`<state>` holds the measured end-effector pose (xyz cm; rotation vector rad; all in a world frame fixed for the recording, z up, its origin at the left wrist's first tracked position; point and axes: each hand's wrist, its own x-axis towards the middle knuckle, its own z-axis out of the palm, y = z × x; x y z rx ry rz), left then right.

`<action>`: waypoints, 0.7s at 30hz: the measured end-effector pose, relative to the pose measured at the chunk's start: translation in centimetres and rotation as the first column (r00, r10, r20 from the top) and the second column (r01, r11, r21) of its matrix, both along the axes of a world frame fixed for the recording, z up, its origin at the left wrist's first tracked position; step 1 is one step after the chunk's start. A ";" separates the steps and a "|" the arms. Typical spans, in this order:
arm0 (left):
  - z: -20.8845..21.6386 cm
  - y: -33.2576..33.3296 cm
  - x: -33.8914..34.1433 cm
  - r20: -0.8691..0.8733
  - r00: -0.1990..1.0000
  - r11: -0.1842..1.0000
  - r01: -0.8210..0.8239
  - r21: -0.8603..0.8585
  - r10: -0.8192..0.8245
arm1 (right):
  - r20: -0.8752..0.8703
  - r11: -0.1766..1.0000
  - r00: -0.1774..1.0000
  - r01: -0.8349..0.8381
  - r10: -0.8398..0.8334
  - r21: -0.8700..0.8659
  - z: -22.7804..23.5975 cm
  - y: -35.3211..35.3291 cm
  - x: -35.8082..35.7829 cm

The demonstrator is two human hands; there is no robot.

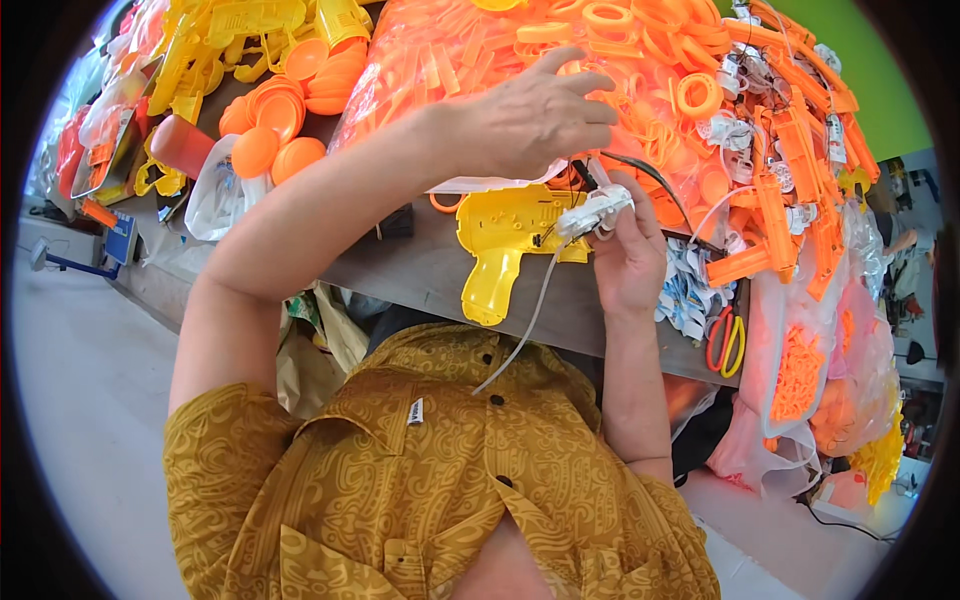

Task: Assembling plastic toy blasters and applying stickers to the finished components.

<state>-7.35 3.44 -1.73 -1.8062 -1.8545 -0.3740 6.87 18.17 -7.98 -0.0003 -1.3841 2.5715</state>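
My right hand (628, 255) had its fingers clamped on a small white part (595, 213) with a trailing tube; my left hand (530, 120) hovered above, fingers loosely curled over the orange rings (640, 110).

Single head-worn fisheye view is looking steeply down from close above the hands (600, 200), taking in the shirt (440, 480) below the grip and the table (420, 270) beyond it. Edges are bending toward the rim. No second view is sharing the scene.
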 end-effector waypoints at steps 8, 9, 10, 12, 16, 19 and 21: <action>2.3 -6.5 5.5 0.196 0.860 0.817 -0.342 -0.465 0.472 | -0.026 0.999 0.999 -0.020 0.019 -0.037 -0.1 -0.3 0.1; 1.5 -7.2 6.0 0.350 0.795 0.830 -0.315 -0.460 0.496 | 0.003 1.000 1.000 -0.004 0.004 0.011 0.1 -0.5 0.3; 0.7 -7.6 6.5 0.494 0.708 0.845 -0.289 -0.450 0.506 | 0.031 0.998 0.999 0.012 -0.014 0.061 0.3 -0.8 0.3; -0.1 -8.1 7.2 0.589 0.657 0.878 -0.280 -0.388 0.470 | 0.065 0.986 0.995 0.060 -0.070 0.156 0.2 -1.3 0.3; -0.6 -8.3 8.6 0.797 0.506 0.933 -0.301 -0.196 0.330 | 0.104 0.924 0.973 0.159 -0.206 0.349 -0.4 -1.8 0.3; -1.6 -8.1 9.0 0.827 0.503 0.941 -0.328 -0.087 0.252 | 0.140 0.941 0.968 0.157 -0.207 0.300 -0.2 -2.2 0.5; -1.9 -8.1 9.0 0.792 0.578 0.946 -0.325 0.001 0.198 | 0.137 0.935 0.967 0.165 -0.216 0.314 -0.2 -2.5 0.6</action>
